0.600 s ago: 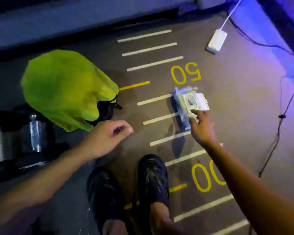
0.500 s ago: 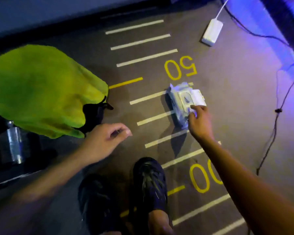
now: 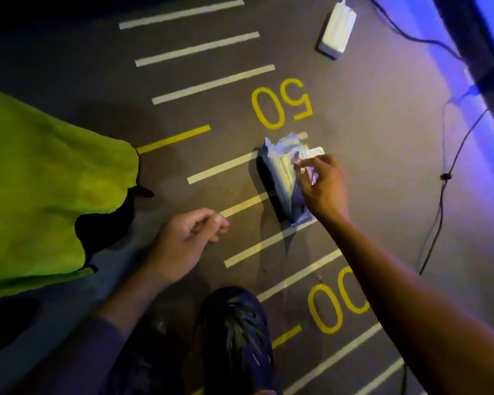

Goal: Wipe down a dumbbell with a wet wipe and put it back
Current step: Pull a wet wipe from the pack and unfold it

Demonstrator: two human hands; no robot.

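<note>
Hands apart: right hand (image 3: 322,189) pinches wipe at wipes pack (image 3: 283,178) on floor (image 3: 382,166); left hand (image 3: 183,240) loosely curled, holds nothing.

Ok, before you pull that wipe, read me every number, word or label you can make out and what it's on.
"50": yellow paint on the floor, seen upside down, beyond the wipes pack.
"00": yellow paint on the floor, near the shoe; its right side is hidden by the right arm.
Wipes pack: print too blurred to read.
White adapter: no readable text.
</note>
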